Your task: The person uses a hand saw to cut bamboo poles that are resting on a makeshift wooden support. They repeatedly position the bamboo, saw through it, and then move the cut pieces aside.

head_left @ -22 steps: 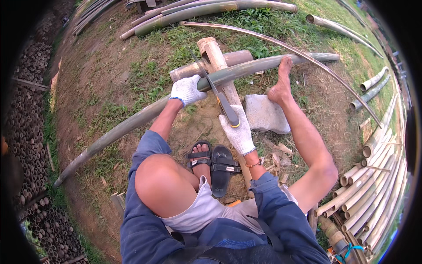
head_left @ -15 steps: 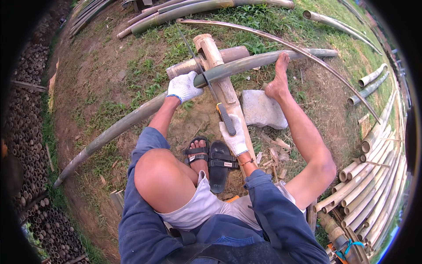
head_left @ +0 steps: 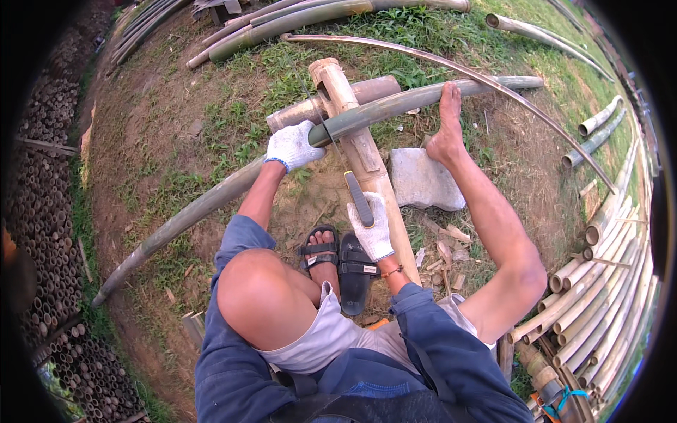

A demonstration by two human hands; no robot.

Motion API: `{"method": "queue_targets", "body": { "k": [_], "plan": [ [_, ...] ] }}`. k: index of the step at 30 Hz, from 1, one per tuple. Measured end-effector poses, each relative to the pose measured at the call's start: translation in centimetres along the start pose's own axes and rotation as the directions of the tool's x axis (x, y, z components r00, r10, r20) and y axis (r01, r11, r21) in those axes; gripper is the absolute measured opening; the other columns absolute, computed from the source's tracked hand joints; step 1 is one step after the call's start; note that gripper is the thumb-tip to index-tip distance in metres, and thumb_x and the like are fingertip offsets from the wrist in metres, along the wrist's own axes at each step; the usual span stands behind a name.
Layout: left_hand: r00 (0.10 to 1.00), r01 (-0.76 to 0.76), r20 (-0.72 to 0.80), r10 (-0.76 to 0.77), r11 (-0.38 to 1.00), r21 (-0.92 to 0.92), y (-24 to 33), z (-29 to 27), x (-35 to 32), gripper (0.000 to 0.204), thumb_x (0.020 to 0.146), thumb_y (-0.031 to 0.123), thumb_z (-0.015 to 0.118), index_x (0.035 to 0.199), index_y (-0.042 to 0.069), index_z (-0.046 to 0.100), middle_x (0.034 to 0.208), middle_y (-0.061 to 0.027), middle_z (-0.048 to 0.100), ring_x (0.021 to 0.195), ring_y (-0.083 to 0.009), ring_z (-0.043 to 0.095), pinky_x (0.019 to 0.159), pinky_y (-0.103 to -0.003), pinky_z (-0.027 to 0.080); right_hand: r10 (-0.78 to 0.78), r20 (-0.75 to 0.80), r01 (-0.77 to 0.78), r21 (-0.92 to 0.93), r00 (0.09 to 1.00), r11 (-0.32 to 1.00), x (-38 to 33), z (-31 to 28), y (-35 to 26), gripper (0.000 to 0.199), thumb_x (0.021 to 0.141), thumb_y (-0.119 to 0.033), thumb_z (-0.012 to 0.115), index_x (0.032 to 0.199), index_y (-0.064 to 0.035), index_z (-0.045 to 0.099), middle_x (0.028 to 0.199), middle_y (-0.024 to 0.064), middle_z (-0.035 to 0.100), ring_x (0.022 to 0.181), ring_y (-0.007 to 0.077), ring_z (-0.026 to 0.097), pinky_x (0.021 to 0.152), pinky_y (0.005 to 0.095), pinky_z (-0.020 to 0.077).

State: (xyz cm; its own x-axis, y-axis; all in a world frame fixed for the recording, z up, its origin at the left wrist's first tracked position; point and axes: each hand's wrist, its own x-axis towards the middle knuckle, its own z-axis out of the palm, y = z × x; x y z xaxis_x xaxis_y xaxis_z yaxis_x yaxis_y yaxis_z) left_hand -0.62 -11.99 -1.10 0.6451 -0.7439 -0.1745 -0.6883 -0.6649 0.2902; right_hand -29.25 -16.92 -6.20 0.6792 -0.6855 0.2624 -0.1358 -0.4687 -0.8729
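A long green-grey bamboo pole (head_left: pixel 204 195) lies across a bamboo stand (head_left: pixel 350 127). My left hand (head_left: pixel 293 146), in a white knit glove, is wrapped round the pole just left of the stand. Right beside it, the thin blade of a hand saw (head_left: pixel 360 199) crosses the pole. My gloved right hand (head_left: pixel 371 225) is closed on the saw's grey and yellow handle, nearer my body. My bare right foot (head_left: pixel 446 130) presses against the pole on the right. How deep the blade sits cannot be made out.
A pale stone block (head_left: pixel 426 178) stands right of the stand, with wood chips (head_left: pixel 446 255) below it. Black sandals (head_left: pixel 356 271) are between my legs. Cut bamboo poles (head_left: pixel 599 303) are stacked at the right. A split bamboo strip (head_left: pixel 451 66) arches above the pole.
My right hand has drawn the saw back toward my body, so less blade shows beyond the pole. My left hand keeps its grip on the pole.
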Motion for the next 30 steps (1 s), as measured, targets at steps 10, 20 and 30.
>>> {"method": "queue_targets", "body": {
  "k": [10,20,30],
  "plan": [
    [0.999,-0.045,0.012,0.046,0.997,-0.061,-0.7,0.1,1.0,0.065,0.079,0.060,0.082,0.128,0.018,0.078,0.119,-0.0200,0.084,0.110,-0.0408,0.081,0.100,-0.052,0.063,0.021,0.031,-0.020,-0.022,0.999,1.000,2.6,-1.1,-2.4,0.033,0.099,-0.019,0.087,0.118,-0.0019,0.066,0.109,0.0208,0.067,0.105,0.0440,0.066,0.094,0.0509,0.0543],
    [0.999,-0.038,-0.032,0.037,0.999,-0.010,-0.4,0.1,0.2,0.061,0.082,0.059,0.083,0.128,0.019,0.078,0.116,-0.0209,0.084,0.109,-0.0413,0.081,0.098,-0.053,0.064,-0.073,0.194,0.066,0.040,0.978,0.997,7.7,-2.5,-4.7,0.039,0.102,-0.027,0.087,0.121,-0.0013,0.066,0.110,0.0151,0.067,0.101,0.0323,0.068,0.093,0.0434,0.0560],
    [0.999,-0.019,0.029,0.020,1.000,-0.005,-0.3,0.1,0.1,0.063,0.082,0.058,0.082,0.130,0.017,0.075,0.119,-0.0201,0.083,0.109,-0.0416,0.081,0.098,-0.052,0.063,-0.001,0.194,-0.001,0.011,0.981,1.000,1.1,-1.6,0.7,0.042,0.100,-0.024,0.090,0.126,-0.0021,0.066,0.112,0.0115,0.065,0.104,0.0265,0.067,0.094,0.0392,0.0561]
  ]
}}
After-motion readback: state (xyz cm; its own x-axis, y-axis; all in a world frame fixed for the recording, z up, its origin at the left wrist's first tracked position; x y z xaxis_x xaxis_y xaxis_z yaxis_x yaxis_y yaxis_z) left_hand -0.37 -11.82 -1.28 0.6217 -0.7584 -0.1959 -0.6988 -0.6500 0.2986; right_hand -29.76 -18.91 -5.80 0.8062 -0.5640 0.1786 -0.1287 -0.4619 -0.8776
